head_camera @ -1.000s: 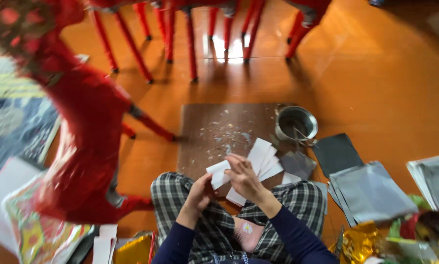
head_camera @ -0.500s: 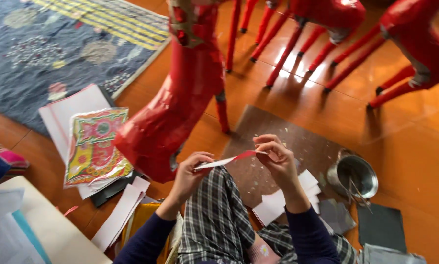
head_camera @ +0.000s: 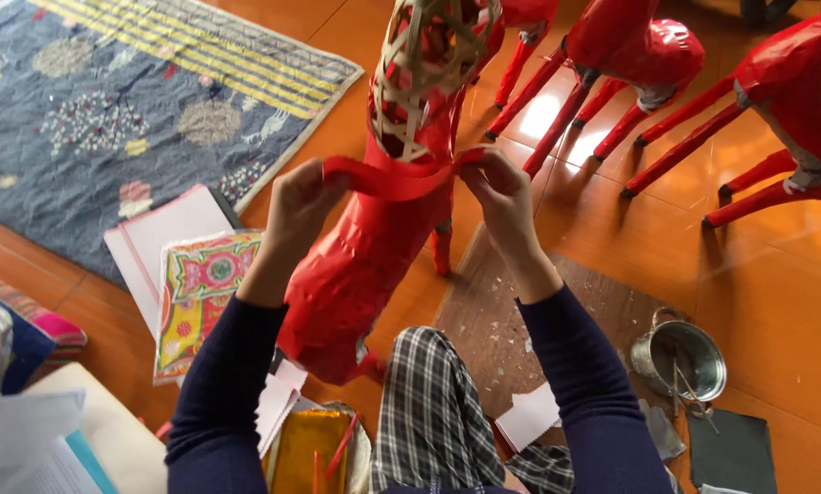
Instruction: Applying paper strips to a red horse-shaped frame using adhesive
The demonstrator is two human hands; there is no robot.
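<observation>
Our left hand (head_camera: 302, 197) and right hand (head_camera: 500, 187) each pinch an end of a red paper strip (head_camera: 390, 179), stretched across the red paper-covered bamboo horse frame (head_camera: 387, 192).

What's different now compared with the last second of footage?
The white paper pieces once held over the lap are gone from the hands. Both now stretch a red paper strip, left hand and right hand at its ends, raised against the bare woven bamboo frame of the red paper-covered animal figure. The small metal pail and brown board stay on the floor.
</observation>
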